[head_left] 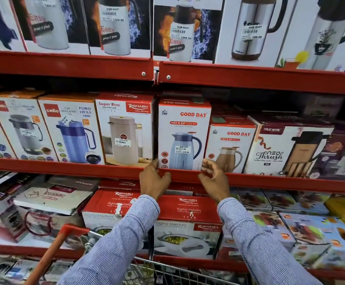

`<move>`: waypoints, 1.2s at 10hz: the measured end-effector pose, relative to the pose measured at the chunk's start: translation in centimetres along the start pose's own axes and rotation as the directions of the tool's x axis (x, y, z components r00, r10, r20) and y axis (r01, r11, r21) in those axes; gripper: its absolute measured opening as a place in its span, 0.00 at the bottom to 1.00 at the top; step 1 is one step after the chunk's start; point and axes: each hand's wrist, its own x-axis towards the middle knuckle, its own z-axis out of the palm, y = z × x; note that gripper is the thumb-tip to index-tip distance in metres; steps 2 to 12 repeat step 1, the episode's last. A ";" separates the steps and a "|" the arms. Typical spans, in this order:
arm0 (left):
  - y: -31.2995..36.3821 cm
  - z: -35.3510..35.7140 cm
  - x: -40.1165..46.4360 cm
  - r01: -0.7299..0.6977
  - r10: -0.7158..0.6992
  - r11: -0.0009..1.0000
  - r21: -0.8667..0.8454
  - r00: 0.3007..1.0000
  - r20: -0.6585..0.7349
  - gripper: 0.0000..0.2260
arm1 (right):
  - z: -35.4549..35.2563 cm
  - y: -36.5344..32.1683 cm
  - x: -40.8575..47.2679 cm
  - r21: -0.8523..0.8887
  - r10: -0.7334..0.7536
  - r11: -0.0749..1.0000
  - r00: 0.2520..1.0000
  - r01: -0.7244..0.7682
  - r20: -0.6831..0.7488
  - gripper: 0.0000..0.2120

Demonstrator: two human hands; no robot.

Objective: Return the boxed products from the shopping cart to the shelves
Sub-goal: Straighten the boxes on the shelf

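A white and red Good Day flask box (182, 128) with a blue jug printed on it stands upright on the middle red shelf (85, 167), between a Rishabh Super Riva box (124, 128) and a smaller Good Day box (230, 145). My left hand (153, 182) touches the box's lower left corner with its fingertips. My right hand (213, 177) hovers at the lower right corner, fingers apart and slightly curled, holding nothing. The shopping cart (157, 272) is below my arms; only its orange handle (52, 249) and wire rim show.
Flask boxes fill the top shelf (249, 77) and the middle shelf, among them Cello boxes (73, 128) at left and a Trueware box (286, 149) at right. Rishabh Sigma Marbella casserole boxes (188, 227) and other cartons crowd the lower shelf.
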 end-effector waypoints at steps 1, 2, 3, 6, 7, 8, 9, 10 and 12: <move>0.5 -0.3 -0.2 -0.005 0.005 1.000 0.022 1.000 -0.009 0.21 | -0.2 -0.6 -0.3 -0.021 -0.009 1.000 1.000 0.010 0.029 0.26; 0.5 -0.3 -0.2 -0.005 0.005 1.000 0.022 1.000 -0.009 0.21 | -0.2 -0.6 -0.3 -0.021 -0.009 1.000 1.000 0.010 0.029 0.26; 0.5 -0.3 -0.2 -0.005 0.005 1.000 0.022 1.000 -0.009 0.21 | -0.2 -0.6 -0.3 -0.021 -0.009 1.000 1.000 0.010 0.029 0.26; 0.5 -0.3 -0.2 -0.005 0.005 1.000 0.022 1.000 -0.009 0.21 | -0.2 -0.6 -0.3 -0.021 -0.009 1.000 1.000 0.010 0.029 0.26; 0.5 -0.3 -0.2 -0.005 0.005 1.000 0.022 1.000 -0.009 0.21 | -0.2 -0.6 -0.3 -0.021 -0.009 1.000 1.000 0.010 0.029 0.26; 0.5 -0.3 -0.2 -0.005 0.005 1.000 0.022 1.000 -0.009 0.21 | -0.2 -0.6 -0.3 -0.021 -0.009 1.000 1.000 0.010 0.029 0.26; 0.5 -0.3 -0.2 -0.005 0.005 1.000 0.022 1.000 -0.009 0.21 | -0.2 -0.6 -0.3 -0.021 -0.009 1.000 1.000 0.010 0.029 0.26; 0.5 -0.3 -0.2 -0.005 0.005 1.000 0.022 1.000 -0.009 0.21 | -0.2 -0.6 -0.3 -0.021 -0.009 1.000 1.000 0.010 0.029 0.26; 0.5 -0.3 -0.2 -0.005 0.005 1.000 0.022 1.000 -0.009 0.21 | -0.2 -0.6 -0.3 -0.021 -0.009 1.000 1.000 0.010 0.029 0.26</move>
